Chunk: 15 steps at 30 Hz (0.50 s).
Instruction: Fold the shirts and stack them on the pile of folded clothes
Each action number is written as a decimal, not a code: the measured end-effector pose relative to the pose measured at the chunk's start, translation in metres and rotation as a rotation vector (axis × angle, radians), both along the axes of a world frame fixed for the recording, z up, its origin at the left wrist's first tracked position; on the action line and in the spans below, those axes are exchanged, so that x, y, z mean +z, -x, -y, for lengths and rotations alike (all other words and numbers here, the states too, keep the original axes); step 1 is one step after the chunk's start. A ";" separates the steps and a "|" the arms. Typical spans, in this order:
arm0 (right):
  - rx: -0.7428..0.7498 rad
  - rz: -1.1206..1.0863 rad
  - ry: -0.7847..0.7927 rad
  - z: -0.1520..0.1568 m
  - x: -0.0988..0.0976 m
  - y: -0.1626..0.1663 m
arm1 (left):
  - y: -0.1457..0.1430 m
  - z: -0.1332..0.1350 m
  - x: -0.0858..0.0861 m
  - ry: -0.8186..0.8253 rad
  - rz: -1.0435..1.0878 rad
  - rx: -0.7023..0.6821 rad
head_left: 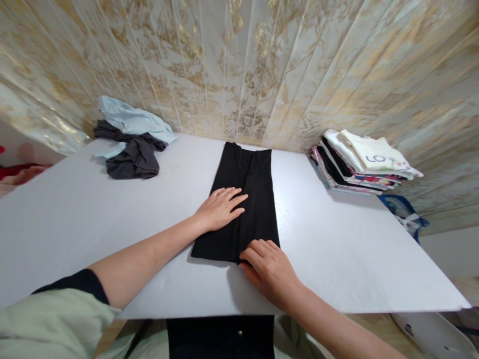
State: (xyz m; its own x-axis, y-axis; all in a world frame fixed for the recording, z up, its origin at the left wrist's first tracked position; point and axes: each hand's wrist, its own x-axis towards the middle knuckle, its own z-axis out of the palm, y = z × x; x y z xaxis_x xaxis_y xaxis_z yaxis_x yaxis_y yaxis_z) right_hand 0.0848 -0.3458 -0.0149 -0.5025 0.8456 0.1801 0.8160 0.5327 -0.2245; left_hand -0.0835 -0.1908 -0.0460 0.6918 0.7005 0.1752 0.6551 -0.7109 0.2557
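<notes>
A black garment, folded into a long upright strip, lies on the white table in front of me; its exact kind does not show. A crease runs down its middle. My left hand rests flat across its left half, fingers spread and pointing right. At the near right corner, my right hand has its fingers curled over the bottom edge, with the thumb below, gripping the cloth there. The fingertips of that hand are partly hidden.
Crumpled light blue and dark grey clothes lie at the back left of the white table. A stack of folded clothes stands at the back right. A blue-edged bag is beyond the right edge. A gold-patterned curtain hangs behind.
</notes>
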 end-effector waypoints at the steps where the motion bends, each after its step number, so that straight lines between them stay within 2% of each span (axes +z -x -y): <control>1: 0.017 -0.028 0.052 -0.002 0.004 -0.002 | 0.000 0.000 0.000 -0.003 -0.005 -0.002; 4: -0.001 -0.125 0.167 -0.015 0.015 -0.011 | 0.001 -0.002 0.000 -0.013 -0.025 -0.006; 8: -0.175 -0.195 0.092 -0.052 0.019 -0.027 | 0.001 0.004 0.003 -0.002 -0.055 -0.007; 11: -0.230 -0.161 0.016 -0.091 0.011 -0.035 | -0.002 0.019 0.005 0.026 -0.078 0.003; 15: -0.214 -0.084 -0.026 -0.141 -0.008 -0.032 | -0.009 0.047 0.007 0.055 -0.110 0.022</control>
